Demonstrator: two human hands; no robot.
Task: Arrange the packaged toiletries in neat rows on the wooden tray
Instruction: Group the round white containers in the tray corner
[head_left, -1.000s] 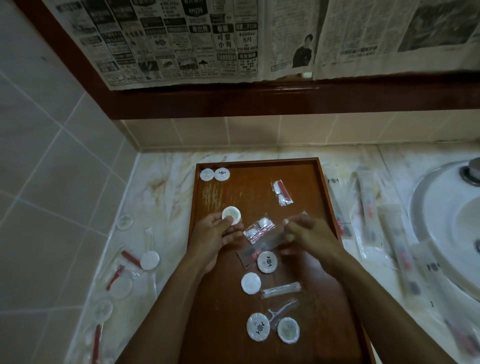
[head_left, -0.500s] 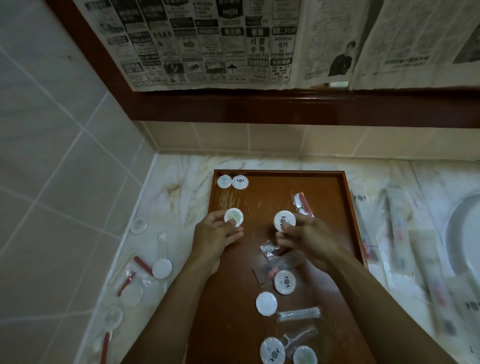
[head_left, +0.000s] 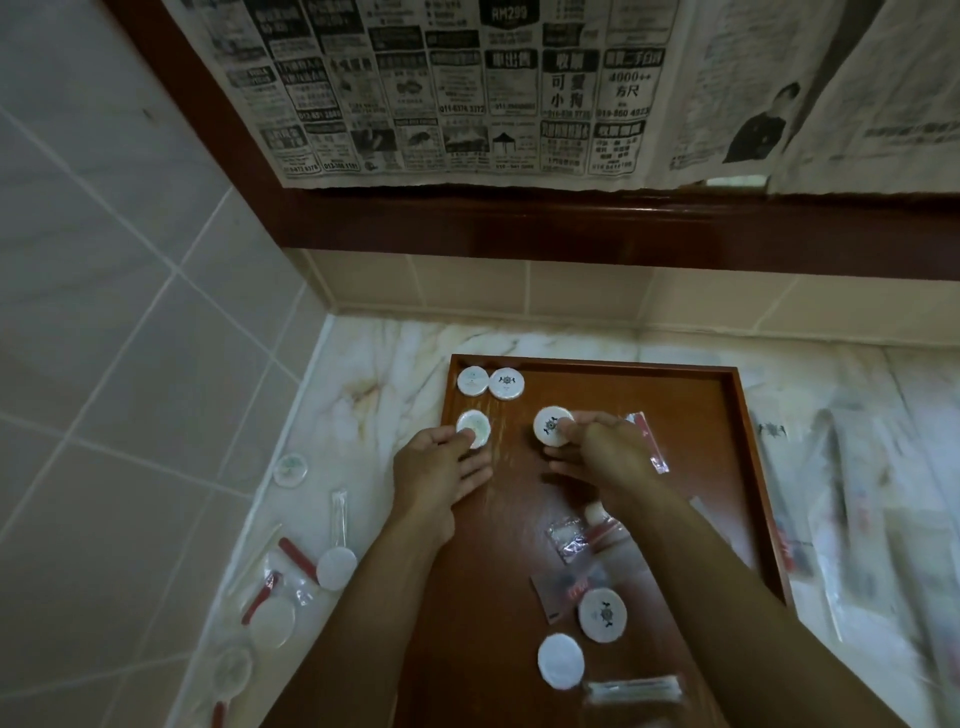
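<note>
Left hand (head_left: 441, 467): reaching forward, fingertips pinching a round soap (head_left: 474, 428) over the tray (head_left: 750, 467) near its left edge.
Right hand (head_left: 602, 457): reaching forward, fingers seemingly gripping a second soap (head_left: 551, 426) mid-tray.

Right hand (head_left: 605, 449) farther up, round soap (head_left: 551, 427) aloft

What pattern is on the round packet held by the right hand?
White round packet with a dark emblem in its middle; right hand holds it; head view.
</note>
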